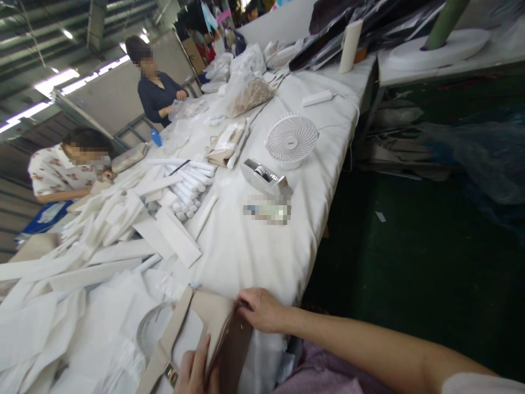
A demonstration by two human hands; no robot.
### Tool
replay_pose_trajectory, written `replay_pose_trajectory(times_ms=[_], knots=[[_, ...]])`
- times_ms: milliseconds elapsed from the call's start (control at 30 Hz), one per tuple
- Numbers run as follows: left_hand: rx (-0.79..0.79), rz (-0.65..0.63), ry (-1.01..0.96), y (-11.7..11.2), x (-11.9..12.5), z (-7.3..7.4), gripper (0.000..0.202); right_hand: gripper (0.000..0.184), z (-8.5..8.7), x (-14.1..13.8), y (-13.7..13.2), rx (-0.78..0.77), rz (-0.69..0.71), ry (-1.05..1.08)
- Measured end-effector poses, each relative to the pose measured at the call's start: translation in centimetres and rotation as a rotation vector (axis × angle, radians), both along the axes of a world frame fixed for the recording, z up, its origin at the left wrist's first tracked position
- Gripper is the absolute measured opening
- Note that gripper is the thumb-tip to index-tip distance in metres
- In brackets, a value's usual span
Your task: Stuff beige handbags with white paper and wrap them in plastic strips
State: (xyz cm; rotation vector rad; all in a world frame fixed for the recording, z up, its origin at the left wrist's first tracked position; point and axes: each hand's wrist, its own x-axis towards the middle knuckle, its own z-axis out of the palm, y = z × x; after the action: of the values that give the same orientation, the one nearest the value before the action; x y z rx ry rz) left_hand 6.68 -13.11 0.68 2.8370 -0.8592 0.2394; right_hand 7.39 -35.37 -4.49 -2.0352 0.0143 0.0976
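Observation:
A beige handbag [215, 309] lies at the table's near edge, tilted, with its darker side or base facing me. Its strap and gold-coloured clasp are on the left part. My right hand [262, 310] has its fingers curled in a pinch at the bag's far corner, beside small metal studs. Lower down, my left hand [197, 366] holds the bag's near part, one finger stretched along the pale panel; the frame's bottom edge cuts this hand off. A curved clear strip [150, 328] stands just left of the bag.
White paper strips [123, 219] and sheets cover the left side. Beyond the bag are a tape dispenser [266, 178], a white fan [292, 139] and another wrapped bag [227, 142]. Two people work across the table. The table edge drops to a green floor [394, 262] at right.

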Motion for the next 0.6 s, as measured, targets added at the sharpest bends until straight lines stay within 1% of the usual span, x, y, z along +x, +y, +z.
replay_pose_trajectory(times_ms=[33,100,133,167,200,233,267,333,400,467,533,600], knots=[[0.098,0.012,0.033,-0.8,0.5,1.5,0.049,0.008,0.2,-0.1,-0.1,0.009,0.014,-0.007],[0.229,0.026,0.076,-2.7,1.8,4.1,0.057,0.011,0.5,-0.2,-0.2,0.032,0.026,-0.015],[0.301,0.007,0.125,-3.5,2.5,5.1,0.058,0.013,0.7,-0.2,-0.2,0.048,0.026,-0.017],[0.348,-0.018,0.176,-4.1,3.2,5.7,0.056,0.017,0.8,-0.3,-0.3,0.066,0.022,-0.016],[0.381,-0.055,0.237,-4.4,3.8,6.0,0.054,0.02,0.8,-0.4,-0.4,0.084,0.016,-0.013],[0.378,-0.098,0.293,-4.4,4.4,6.0,0.052,0.025,0.9,-0.4,-0.5,0.102,0.007,-0.008],[0.332,-0.145,0.336,-4.0,4.9,5.8,0.05,0.029,0.8,-0.5,-0.7,0.125,-0.004,-0.002],[0.183,-0.245,0.359,-2.6,5.6,4.9,0.051,0.036,0.7,-0.6,-1.0,0.196,-0.011,0.002],[0.076,-0.357,0.285,-0.8,6.1,4.2,0.054,0.035,0.7,-0.7,-1.3,0.284,0.024,-0.009],[0.055,-0.45,0.145,0.6,6.3,3.9,0.061,0.029,0.9,-0.6,-1.4,0.36,0.093,-0.043],[0.074,-0.508,0.033,1.3,6.3,4.1,0.066,0.028,1.3,-0.5,-1.4,0.404,0.145,-0.087],[0.077,-0.535,-0.029,1.3,6.1,4.4,0.066,0.028,1.7,-0.3,-1.2,0.427,0.161,-0.117]])
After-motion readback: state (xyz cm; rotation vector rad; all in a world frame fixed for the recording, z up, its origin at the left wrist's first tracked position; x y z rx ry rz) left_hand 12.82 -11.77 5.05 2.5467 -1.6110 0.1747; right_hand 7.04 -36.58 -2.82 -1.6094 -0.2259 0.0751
